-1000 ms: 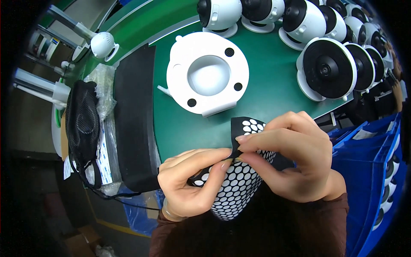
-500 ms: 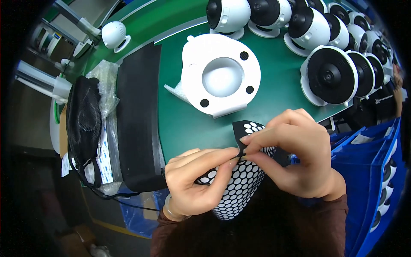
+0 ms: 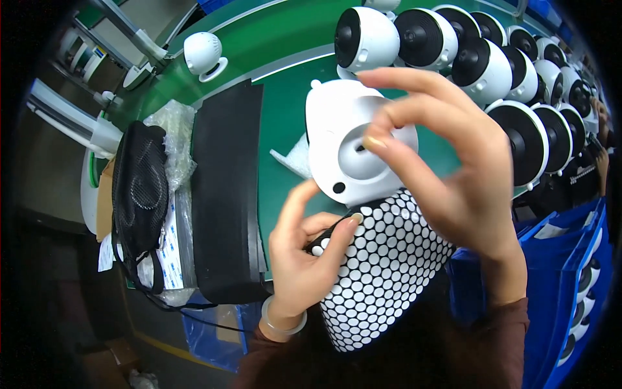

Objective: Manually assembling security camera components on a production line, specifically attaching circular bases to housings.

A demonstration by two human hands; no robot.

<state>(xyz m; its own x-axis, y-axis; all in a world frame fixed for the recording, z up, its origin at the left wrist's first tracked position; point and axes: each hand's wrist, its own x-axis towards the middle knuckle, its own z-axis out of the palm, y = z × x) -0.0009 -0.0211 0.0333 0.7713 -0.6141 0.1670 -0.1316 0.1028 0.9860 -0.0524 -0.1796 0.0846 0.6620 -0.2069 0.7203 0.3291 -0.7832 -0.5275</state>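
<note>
My left hand (image 3: 301, 253) grips the edge of a flexible black sheet of round white adhesive pads (image 3: 382, 272), thumb on top. The sheet slants toward me, its far edge close to a white device with a round base (image 3: 324, 142). That device lies base up, with a hollow in its middle and a black round pad (image 3: 339, 188) on its rim. Over it, my right hand (image 3: 447, 149) has thumb and forefinger drawn together, blurred by motion. A small dark spot shows beside these fingertips, but what they hold I cannot make out. The hand hides part of the base.
Rows of white round devices with black fronts (image 3: 424, 39) stand at the back right. A black mat (image 3: 227, 188), a black mesh pouch (image 3: 139, 188) and bubble wrap (image 3: 172, 139) lie at left. Blue bins (image 3: 551, 272) are at the right. Another white device (image 3: 203, 53) stands far left.
Both hands were together at the sheet's edge. My right hand has since moved away, up over the white base. The sheet has spread flatter, still held by my left hand.
</note>
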